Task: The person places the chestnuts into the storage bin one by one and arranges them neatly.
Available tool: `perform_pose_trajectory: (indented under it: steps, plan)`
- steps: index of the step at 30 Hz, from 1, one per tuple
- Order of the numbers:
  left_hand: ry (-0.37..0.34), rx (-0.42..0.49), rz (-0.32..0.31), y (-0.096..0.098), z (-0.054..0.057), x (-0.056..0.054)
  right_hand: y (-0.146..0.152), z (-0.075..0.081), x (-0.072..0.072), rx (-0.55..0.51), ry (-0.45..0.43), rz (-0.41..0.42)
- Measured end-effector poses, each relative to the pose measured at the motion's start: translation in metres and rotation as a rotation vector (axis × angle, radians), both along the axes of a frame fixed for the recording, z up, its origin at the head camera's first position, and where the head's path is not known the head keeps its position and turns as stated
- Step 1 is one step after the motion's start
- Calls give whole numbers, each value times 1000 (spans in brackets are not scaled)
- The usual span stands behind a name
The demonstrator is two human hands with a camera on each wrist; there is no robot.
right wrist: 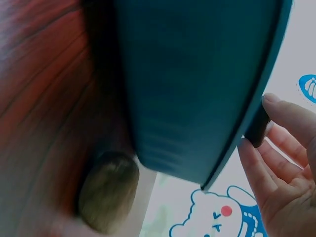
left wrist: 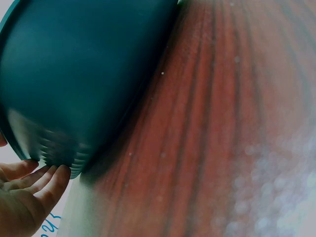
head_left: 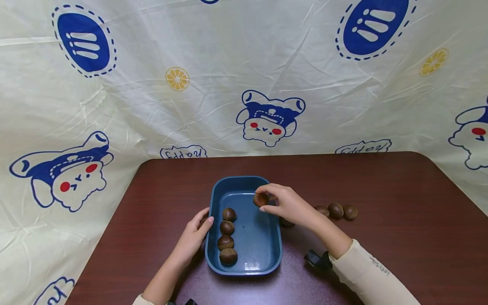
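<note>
A blue plastic tray [head_left: 248, 267] lies lengthwise in front of me, with a column of several brown chestnuts [head_left: 227, 228] along its left side. My left hand [head_left: 193, 237] grips the tray's left wall, thumb at the rim and fingers against the outside; the left wrist view shows those fingertips [left wrist: 60, 170] on the ribbed wall. Over the tray's upper right part, my right hand [head_left: 287, 205] pinches one chestnut [head_left: 261, 199] between thumb and fingers. From the right wrist, that held chestnut [right wrist: 257, 127] appears dark and partly hidden behind the rim.
One chestnut [head_left: 286, 222] sits on the table close outside the tray's right wall, partly covered by my right hand. Farther right, a short row of chestnuts [head_left: 336, 211] rests on the dark wooden table [head_left: 400, 254]. A printed cloth [head_left: 213, 110] hangs behind the table's far edge.
</note>
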State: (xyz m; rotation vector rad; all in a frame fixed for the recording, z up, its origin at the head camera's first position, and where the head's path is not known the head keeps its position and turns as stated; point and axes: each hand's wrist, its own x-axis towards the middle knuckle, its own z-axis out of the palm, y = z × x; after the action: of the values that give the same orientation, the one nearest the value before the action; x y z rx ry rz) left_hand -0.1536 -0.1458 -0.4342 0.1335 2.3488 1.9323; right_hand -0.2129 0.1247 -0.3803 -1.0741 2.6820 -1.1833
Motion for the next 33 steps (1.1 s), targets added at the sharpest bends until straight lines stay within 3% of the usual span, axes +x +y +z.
perform_pose_trajectory:
  steps: [21,33]
  plan:
    - [5,18,-7,-1,-2,0,-64,-19,-30,100,-83,49]
    - [2,5,0,-1,-1,-1,-76,-31,-33,142,-138,37]
